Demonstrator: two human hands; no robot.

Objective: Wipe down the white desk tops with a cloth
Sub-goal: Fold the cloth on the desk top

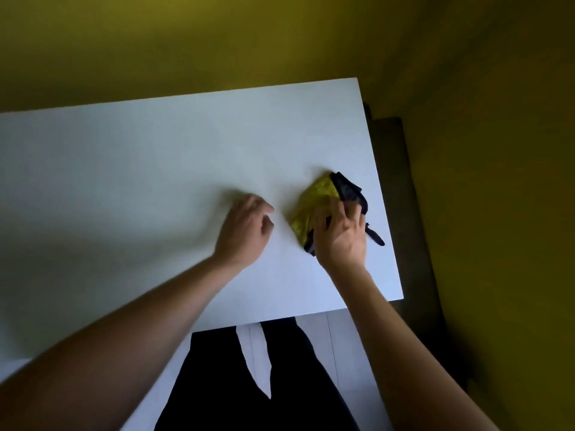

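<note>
While the right hand [340, 234] bunches the yellow-black cloth [323, 200] at centre right of the white desk top [140, 169], probably readying a wipe, the left hand [245, 225] rests loosely curled, empty.

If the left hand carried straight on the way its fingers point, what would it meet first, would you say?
Probably nothing: the left hand points up and slightly right over bare white desk top, passing left of the yellow cloth, until the far edge. Its height above the surface is unclear.
</note>
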